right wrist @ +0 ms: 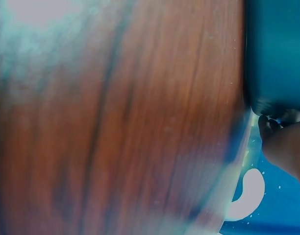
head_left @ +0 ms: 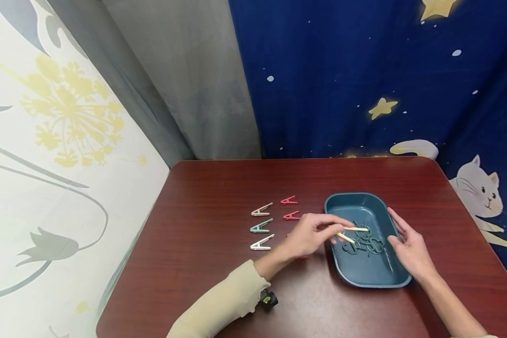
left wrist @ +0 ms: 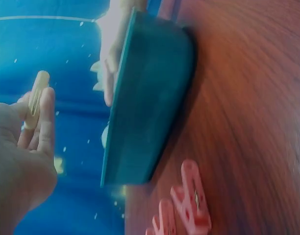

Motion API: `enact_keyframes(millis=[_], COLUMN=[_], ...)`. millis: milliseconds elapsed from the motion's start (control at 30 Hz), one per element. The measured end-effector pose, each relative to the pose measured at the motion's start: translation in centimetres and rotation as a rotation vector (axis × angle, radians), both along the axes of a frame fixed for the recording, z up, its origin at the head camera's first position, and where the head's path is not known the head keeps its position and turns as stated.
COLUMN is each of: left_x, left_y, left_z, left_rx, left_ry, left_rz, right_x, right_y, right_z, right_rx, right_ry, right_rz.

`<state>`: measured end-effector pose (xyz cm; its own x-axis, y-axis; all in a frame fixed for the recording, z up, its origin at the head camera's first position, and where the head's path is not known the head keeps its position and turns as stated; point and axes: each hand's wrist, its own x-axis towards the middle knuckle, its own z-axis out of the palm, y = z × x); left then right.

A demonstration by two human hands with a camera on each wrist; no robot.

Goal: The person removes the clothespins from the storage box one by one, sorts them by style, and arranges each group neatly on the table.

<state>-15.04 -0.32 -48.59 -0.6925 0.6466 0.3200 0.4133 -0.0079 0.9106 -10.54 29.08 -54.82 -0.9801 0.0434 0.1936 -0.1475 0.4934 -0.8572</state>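
A pale yellow clothespin [left wrist: 38,98] is pinched between the thumb and fingers of my left hand [head_left: 310,234]. In the head view its two prongs reach over a blue plastic bin [head_left: 350,277]. Several dark green looped, thin-lined pieces [head_left: 373,245] lie on the bin's floor beneath them. My right hand [head_left: 414,253] grips the bin's right side, thumb at the rim and fingers along the outer wall. In the right wrist view, only part of that hand shows, beside the bin's wall.
Left of the bin, a beige clothespin [head_left: 262,210], a teal clothespin [head_left: 261,226] and a white clothespin [head_left: 262,243] form a column. Red clothespins [head_left: 289,200] stand in another column, partly behind my left arm. Curtains hang beyond the table's [head_left: 219,188] far edge.
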Motion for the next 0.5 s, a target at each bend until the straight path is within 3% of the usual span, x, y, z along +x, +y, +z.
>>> enact_keyframes(millis=[67, 133, 300, 500], left_x=[-0.3, -0.4, -0.2, 0.9], left_y=[-1.0, -2.2, -5.2, -8.2], left_z=[0.1, 0.3, 0.7, 0.5], left_rx=[0.039, 0.029, -0.079, -0.103], left_ry=[-0.055, -0.065, -0.045, -0.008], left_rz=[0.001, 0.017, 0.099, 0.213], right_x=[0.1, 0.0, 0.1, 0.0], right_y=[0.0, 0.1, 0.2, 0.2], right_z=[0.0, 0.0, -0.2, -0.3], right_rx=[0.002, 0.008, 0.022, 0.024], right_ry=[-0.001, -0.005, -0.013, -0.010], right_rz=[0.000, 0.003, 0.004, 0.004])
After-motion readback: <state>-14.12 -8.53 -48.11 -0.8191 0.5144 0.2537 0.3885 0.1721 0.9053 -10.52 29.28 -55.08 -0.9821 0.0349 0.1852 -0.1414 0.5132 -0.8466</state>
